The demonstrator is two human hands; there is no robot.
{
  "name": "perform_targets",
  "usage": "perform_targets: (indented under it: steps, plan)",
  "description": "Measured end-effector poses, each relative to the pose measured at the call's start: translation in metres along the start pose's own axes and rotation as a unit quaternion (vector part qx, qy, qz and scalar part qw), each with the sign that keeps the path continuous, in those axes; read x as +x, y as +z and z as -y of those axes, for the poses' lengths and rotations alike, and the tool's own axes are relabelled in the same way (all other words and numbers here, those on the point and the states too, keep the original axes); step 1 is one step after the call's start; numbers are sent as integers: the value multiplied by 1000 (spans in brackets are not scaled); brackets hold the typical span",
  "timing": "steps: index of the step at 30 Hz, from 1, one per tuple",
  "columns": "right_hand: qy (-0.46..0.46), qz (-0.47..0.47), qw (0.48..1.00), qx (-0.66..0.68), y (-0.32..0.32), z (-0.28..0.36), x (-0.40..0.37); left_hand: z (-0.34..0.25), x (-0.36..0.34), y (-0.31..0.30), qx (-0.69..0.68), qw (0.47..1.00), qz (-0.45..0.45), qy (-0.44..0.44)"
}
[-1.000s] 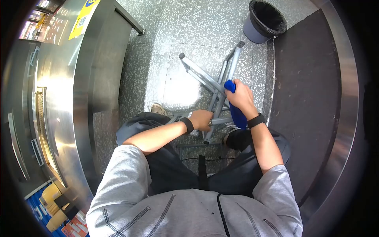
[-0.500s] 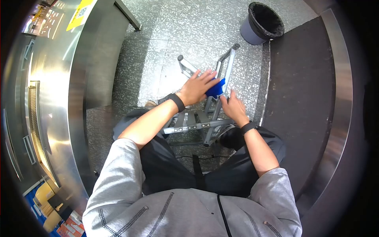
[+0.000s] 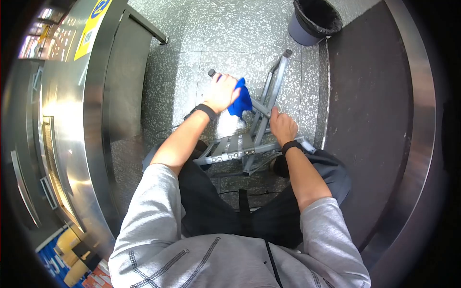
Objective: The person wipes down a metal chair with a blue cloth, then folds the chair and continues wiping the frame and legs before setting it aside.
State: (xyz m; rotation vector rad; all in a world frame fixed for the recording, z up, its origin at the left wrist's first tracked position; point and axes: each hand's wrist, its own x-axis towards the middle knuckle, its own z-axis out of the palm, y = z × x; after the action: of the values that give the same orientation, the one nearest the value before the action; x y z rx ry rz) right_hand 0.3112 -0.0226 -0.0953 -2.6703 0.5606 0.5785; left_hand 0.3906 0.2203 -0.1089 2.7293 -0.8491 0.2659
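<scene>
A grey metal folding stool (image 3: 229,148) with crossed tube legs and a slatted part stands tilted between my knees. My left hand (image 3: 222,93) presses a blue cloth (image 3: 241,98) round one leg near its dark end cap. Part of the cloth hangs loose beside the thumb, and the tube under the palm is hidden. Lower down, my right hand (image 3: 284,128) is closed round the stool's frame near where the tubes cross. The other long leg (image 3: 278,79) rises beyond my hands, with a dark cap at its tip.
A bin with a black liner (image 3: 307,31) stands at the far right. Along the left runs a stainless steel counter (image 3: 93,144); a dark panel (image 3: 367,125) with a metal edge borders the right. Speckled tiles (image 3: 192,62) cover the floor, with a thin cable near my feet.
My left hand and the blue cloth have slid left along the leg toward its capped end. My right hand has closed on the frame, which has shifted slightly.
</scene>
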Motion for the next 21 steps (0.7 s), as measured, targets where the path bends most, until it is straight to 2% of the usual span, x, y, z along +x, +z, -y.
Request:
perform_targets:
  steps: [3,6,7,9,10,11,12,14,17,21]
  plan:
    - [-13,-14,1000,10,1,0,-1,15,4,1,26,999,22,-17]
    - [-34,-34,999,12,-1,-2,-2,-1,5,7,31,998,-29,-43]
    - [-46,-42,998,11,1,-2,-2,-13,5,13,-8,995,-67,-71]
    - [-52,-48,997,2,2,-3,-4,-50,6,22,-101,991,-16,-86]
    - [-57,-54,997,-2,1,-2,-3,-68,7,33,-135,991,26,-10]
    - [-58,-54,997,8,0,-1,0,-104,33,18,-161,950,250,-95]
    - [-59,-52,997,17,2,-3,0,-121,10,49,-169,982,-49,-65]
    - [-69,-51,996,21,4,-7,3,-119,10,47,-177,981,-31,-77]
    - [-74,-53,996,21,8,-6,1,-89,9,38,-197,980,12,12]
    - [-64,-58,996,22,7,-8,3,-44,10,23,-127,989,45,-59]
